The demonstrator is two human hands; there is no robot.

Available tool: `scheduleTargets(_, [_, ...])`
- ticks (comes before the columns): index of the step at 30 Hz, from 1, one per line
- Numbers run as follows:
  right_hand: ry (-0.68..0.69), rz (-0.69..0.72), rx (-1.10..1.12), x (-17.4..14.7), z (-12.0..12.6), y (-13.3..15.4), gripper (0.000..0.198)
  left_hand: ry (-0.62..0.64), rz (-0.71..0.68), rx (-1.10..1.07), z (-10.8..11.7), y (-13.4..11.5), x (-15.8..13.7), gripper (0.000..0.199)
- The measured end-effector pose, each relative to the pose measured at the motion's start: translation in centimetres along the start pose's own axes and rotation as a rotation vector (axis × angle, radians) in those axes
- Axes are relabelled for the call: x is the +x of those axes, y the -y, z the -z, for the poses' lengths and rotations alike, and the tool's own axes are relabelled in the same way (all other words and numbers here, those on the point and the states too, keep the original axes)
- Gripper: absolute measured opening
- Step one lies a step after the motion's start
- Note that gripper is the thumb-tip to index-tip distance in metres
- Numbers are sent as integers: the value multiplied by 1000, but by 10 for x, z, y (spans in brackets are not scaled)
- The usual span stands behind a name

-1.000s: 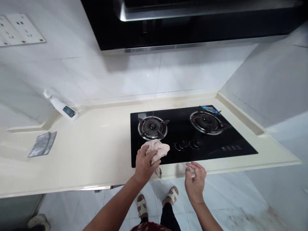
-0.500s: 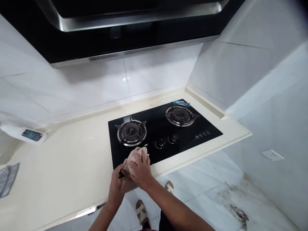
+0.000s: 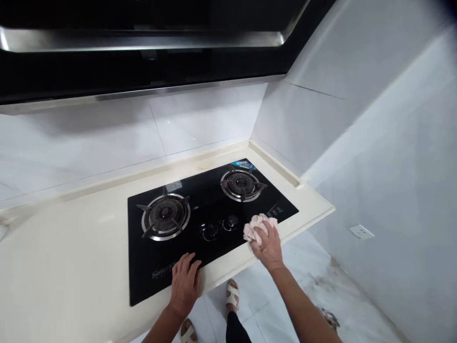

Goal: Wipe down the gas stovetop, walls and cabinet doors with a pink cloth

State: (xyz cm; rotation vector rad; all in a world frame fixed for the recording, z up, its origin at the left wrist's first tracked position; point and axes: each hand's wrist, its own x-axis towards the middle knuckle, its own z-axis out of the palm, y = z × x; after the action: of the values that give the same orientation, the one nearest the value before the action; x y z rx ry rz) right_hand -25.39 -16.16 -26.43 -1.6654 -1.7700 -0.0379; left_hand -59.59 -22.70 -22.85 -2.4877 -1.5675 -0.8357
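A crumpled pale pink cloth is gripped in my right hand, pressed down near the front right edge of the black glass gas stove. My left hand rests at the stove's front edge with its fingers apart and nothing in them. Two control knobs sit between my hands, a little farther back. The left burner and the right burner each carry a dark pan support.
A cream countertop surrounds the stove, with a raised lip along the walls. Overhead hangs a black range hood. A wall socket is low on the right wall. My sandalled feet stand on the tiled floor.
My right hand has moved right along the stove's front edge with the cloth. My left hand has come away from the cloth onto the front edge. The view has turned right.
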Motion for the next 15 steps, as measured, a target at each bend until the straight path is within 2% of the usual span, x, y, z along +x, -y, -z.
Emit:
scheduleTargets(2, [-19,-124,-4,20,14,-36,38,20,18,46,-4,1,2,31])
scheduleTargets(4, [-24,-283,70,41,31,-55,40,41,19,72,-4,3,2,30])
scheduleTargets(6, [25,-397,239,61,46,-54,47,57,16,93,-3,3,1,30])
scheduleTargets(8, [155,-416,416,83,59,-37,55,67,24,110,-2,2,1,30])
scheduleTargets(10, [278,-335,519,109,63,-9,56,75,35,118,-2,0,1,30])
scheduleTargets(11, [321,-243,541,123,62,6,54,76,39,119,-1,-1,1,29])
scheduleTargets(13, [401,20,520,150,51,34,46,71,45,116,0,-4,2,28])
scheduleTargets(15, [572,313,395,171,35,59,41,64,53,105,2,-7,4,27])
